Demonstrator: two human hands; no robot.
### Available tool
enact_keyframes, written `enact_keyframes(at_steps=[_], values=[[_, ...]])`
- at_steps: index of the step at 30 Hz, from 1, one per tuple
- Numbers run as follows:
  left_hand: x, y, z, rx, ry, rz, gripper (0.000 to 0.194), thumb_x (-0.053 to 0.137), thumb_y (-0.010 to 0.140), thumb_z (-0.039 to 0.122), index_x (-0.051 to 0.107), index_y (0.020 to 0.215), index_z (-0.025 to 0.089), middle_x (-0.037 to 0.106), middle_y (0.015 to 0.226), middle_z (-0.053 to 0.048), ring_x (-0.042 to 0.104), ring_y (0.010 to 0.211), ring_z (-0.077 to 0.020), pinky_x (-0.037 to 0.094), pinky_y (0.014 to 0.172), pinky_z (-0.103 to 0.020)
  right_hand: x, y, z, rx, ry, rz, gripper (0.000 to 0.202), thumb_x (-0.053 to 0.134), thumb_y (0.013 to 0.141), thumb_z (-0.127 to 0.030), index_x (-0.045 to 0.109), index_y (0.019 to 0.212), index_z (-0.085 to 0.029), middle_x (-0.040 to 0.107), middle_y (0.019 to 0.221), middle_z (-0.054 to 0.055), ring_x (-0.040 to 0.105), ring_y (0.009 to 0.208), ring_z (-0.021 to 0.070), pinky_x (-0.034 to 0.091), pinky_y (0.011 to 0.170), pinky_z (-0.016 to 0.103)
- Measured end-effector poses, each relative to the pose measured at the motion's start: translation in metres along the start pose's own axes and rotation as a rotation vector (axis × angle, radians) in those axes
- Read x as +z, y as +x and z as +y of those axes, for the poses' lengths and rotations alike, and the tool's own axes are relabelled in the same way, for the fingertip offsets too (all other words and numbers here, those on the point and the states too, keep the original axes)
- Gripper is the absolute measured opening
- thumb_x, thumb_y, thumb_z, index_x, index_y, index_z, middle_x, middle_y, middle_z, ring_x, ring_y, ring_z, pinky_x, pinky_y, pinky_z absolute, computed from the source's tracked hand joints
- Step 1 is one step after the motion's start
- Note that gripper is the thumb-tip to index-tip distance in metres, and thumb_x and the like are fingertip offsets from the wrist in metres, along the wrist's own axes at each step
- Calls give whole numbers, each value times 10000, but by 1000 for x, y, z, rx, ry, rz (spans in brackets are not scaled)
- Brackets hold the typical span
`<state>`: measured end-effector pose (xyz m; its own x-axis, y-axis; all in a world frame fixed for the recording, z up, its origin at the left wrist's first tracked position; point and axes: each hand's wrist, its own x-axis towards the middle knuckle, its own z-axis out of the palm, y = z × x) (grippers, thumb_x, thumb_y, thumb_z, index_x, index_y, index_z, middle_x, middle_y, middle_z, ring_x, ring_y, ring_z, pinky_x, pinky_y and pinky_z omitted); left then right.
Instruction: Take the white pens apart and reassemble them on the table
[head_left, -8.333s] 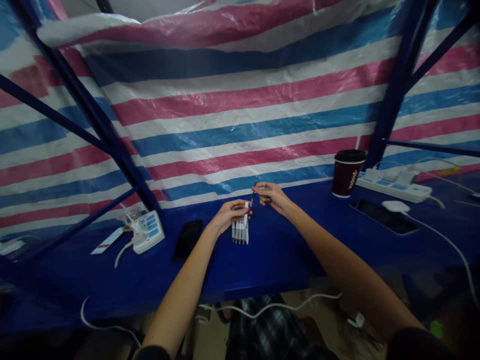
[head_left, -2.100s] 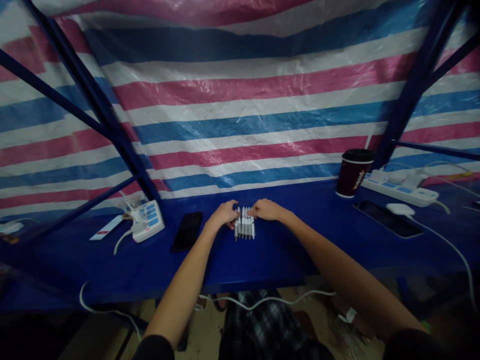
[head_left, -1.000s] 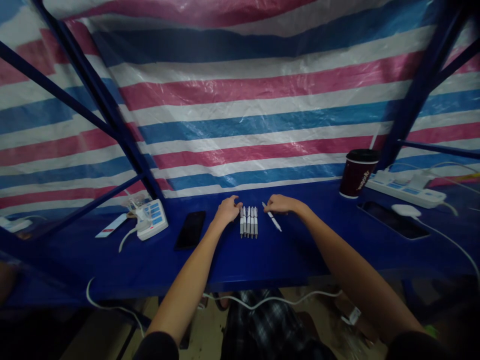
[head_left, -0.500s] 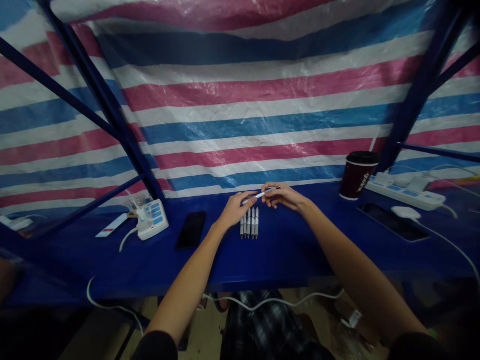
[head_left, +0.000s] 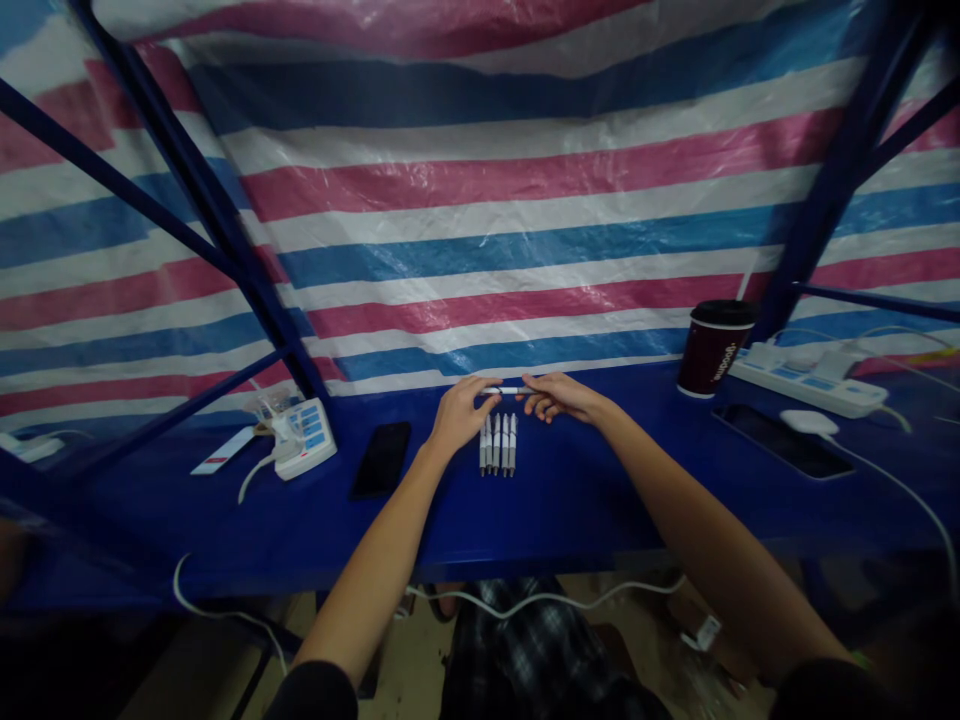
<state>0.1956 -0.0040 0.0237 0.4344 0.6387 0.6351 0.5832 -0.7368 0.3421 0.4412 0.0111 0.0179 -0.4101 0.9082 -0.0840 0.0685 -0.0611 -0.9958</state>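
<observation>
One white pen (head_left: pixel 506 390) lies crosswise in the air just above the far part of the tabletop (head_left: pixel 592 500), held at both ends. The left hand (head_left: pixel 456 415) pinches its left end between thumb and forefinger, with only a narrow gap the width of the barrel. The right hand (head_left: pixel 568 395) closes thumb and forefinger on the right end; its other fingers hang loosely curled and partly apart, touching nothing visible. The two-ended hold appears meant to keep the pen level and steady. Whether either grip presses hard cannot be told.

Five similar pens (head_left: pixel 496 447) lie in a row just to the near side of the held pen, side by side, dark ends toward the near edge. Their common direction presumably keeps them ordered and easy to pick singly. Exact contact between neighbours is too small to confirm.

Left of the row rests a dark phone (head_left: pixel 381 460), and beyond it a white power block (head_left: pixel 306 440) with a plug, beside a pale card (head_left: pixel 223 451). At right stand a lidded cup (head_left: pixel 712 352) with a straw, a power strip (head_left: pixel 814 382), and a second phone (head_left: pixel 780 442) with a white charger (head_left: pixel 806 421) at its far edge. A striped sheet (head_left: pixel 487 240) hangs behind.
</observation>
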Motion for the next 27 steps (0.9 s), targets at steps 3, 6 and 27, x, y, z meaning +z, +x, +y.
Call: enact_keyframes(at_steps=[3, 6, 27], values=[[0, 0, -2, 9, -23, -12, 284, 663, 956, 268, 707, 1237, 253, 735, 1165, -58, 666, 1111, -220, 498, 1020, -376, -1, 2, 2, 18, 13, 2, 422, 615, 997, -497, 730, 1016, -91, 705, 730, 75, 601, 507, 96, 489, 448, 187], [0, 0, -4, 25, -41, -26, 300, 682, 945, 268, 697, 1245, 259, 733, 1142, -51, 671, 1074, -207, 508, 989, -362, -1, 3, 4, 14, 16, 12, 380, 639, 987, -466, 722, 995, -96, 674, 695, 56, 588, 503, 96, 478, 445, 188], [0, 1, -12, -4, -4, -100, 304, 729, 918, 356, 740, 1200, 244, 742, 1043, -57, 669, 977, -213, 498, 922, -339, -1, 0, -1, -60, 23, 6, 188, 711, 936, -292, 711, 1028, -128, 742, 845, 78, 639, 590, 105, 506, 493, 184]])
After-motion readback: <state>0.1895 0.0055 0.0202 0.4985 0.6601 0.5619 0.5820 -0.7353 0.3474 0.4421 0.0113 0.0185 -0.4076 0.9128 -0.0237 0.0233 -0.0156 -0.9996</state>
